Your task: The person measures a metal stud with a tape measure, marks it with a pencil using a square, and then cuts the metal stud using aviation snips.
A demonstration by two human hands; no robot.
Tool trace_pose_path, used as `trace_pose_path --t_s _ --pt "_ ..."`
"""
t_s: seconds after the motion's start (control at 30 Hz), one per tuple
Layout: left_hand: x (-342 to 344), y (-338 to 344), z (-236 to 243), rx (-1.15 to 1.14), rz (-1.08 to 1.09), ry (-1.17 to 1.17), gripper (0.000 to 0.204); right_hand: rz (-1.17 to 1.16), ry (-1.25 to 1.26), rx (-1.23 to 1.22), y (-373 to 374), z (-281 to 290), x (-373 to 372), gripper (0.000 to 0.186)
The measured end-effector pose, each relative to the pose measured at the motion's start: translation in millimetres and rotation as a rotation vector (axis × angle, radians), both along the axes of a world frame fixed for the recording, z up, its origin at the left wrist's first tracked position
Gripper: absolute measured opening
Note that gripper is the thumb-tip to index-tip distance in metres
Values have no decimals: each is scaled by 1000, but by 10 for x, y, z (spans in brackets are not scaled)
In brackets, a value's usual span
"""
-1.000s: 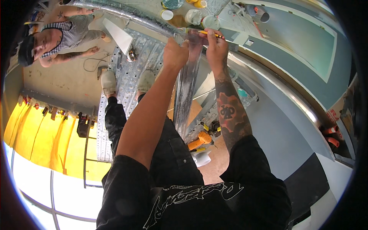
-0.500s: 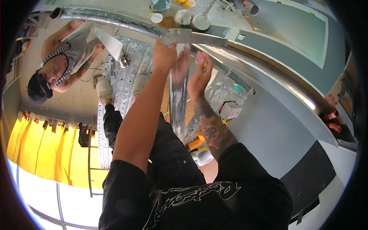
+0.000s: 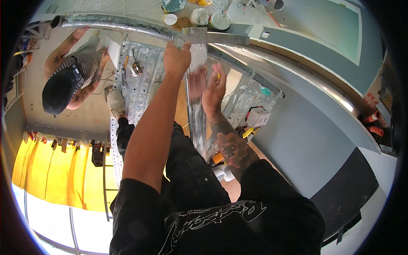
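A long, shiny metal profile [image 3: 197, 123] stands upright in front of me, its face smeared with reflections. At its top a metal crosspiece [image 3: 227, 39] runs off to the right. My left hand [image 3: 176, 60] is closed at the profile's upper left edge, just below the crosspiece; its fingertips are partly hidden. Right of the profile is my right hand [image 3: 212, 94], fingers pointing up, with a small yellow thing [image 3: 218, 77] held among them. I cannot tell whether this hand touches the metal.
A silver pipe [image 3: 114, 23] crosses behind the profile. At left a co-worker in a black cap [image 3: 63, 91] holds a white panel [image 3: 112, 51]. My foot [image 3: 115, 102] is on a perforated metal platform [image 3: 142, 91]. Buckets [image 3: 220, 20] stand beyond; a boxed item [image 3: 258, 117] lies right.
My right hand has shifted slightly left and down, closer to the profile. My left hand stays at the profile's upper edge. The co-worker's head has turned downward and moved right.
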State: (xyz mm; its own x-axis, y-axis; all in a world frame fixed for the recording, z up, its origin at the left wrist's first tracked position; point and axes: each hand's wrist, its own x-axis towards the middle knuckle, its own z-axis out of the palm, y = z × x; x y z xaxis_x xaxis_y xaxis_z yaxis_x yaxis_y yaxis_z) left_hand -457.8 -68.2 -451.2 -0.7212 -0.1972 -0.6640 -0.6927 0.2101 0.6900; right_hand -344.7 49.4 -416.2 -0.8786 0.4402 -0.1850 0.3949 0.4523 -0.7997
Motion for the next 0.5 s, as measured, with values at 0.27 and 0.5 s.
trace_pose_path --t_s 0.27,0.5 --pt "-7 5 86 11 10 -16 56 199 99 -6 279 214 -867 42" --pt "-11 17 64 -31 -4 -12 56 385 -82 -108 161 203 -1519 31"
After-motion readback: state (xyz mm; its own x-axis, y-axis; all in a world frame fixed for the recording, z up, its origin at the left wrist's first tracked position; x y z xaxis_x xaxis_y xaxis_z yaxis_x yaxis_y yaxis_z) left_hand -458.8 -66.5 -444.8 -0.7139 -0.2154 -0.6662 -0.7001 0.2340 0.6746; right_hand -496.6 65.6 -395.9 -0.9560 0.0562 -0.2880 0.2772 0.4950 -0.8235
